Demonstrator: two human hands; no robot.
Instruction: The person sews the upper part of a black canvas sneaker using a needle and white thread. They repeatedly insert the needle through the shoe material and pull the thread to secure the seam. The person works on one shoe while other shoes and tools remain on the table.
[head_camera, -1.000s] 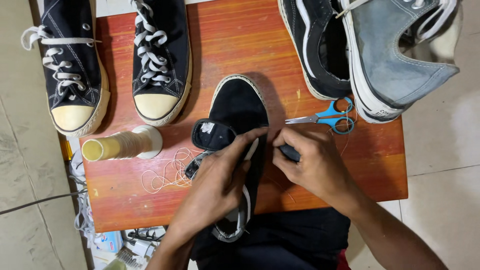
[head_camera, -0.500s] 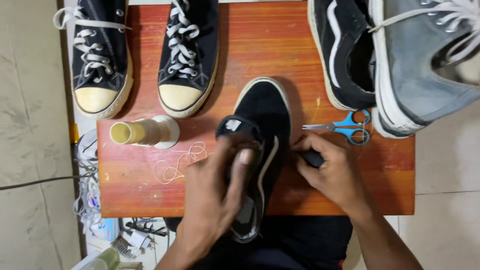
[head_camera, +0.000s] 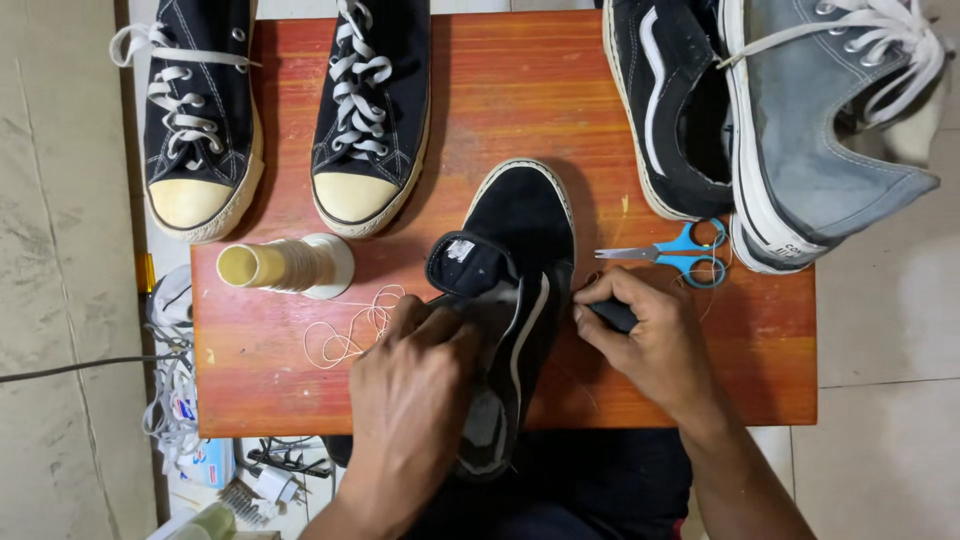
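Wood, reddish and glossy, makes up the small table (head_camera: 700, 390) that stands on a pale tiled floor (head_camera: 60, 250), with a tangle of cords and small clutter (head_camera: 200, 450) on the floor at its near left corner. At the far left of the table stand two black high-top sneakers (head_camera: 290, 110) with cream toe caps and white laces; at the far right lie a black shoe with a white stripe (head_camera: 665, 110) and a grey sneaker (head_camera: 830, 130) that overhangs the edge. A spool of pale thread (head_camera: 285, 265) lies on its side at the left, loose thread (head_camera: 350, 325) curling just beside it, and blue-handled scissors (head_camera: 675, 253) rest at the right. In the middle lies a black slip-on shoe (head_camera: 520, 240), toe pointing far, heel hanging over the near edge. The left hand (head_camera: 415, 400) is clamped over the shoe's opening, fingers curled around its collar beside the lifted tongue. The right hand (head_camera: 650, 340) is closed on a dark tool handle (head_camera: 612, 316), pressed against the shoe's right side; the tool's tip is hidden.
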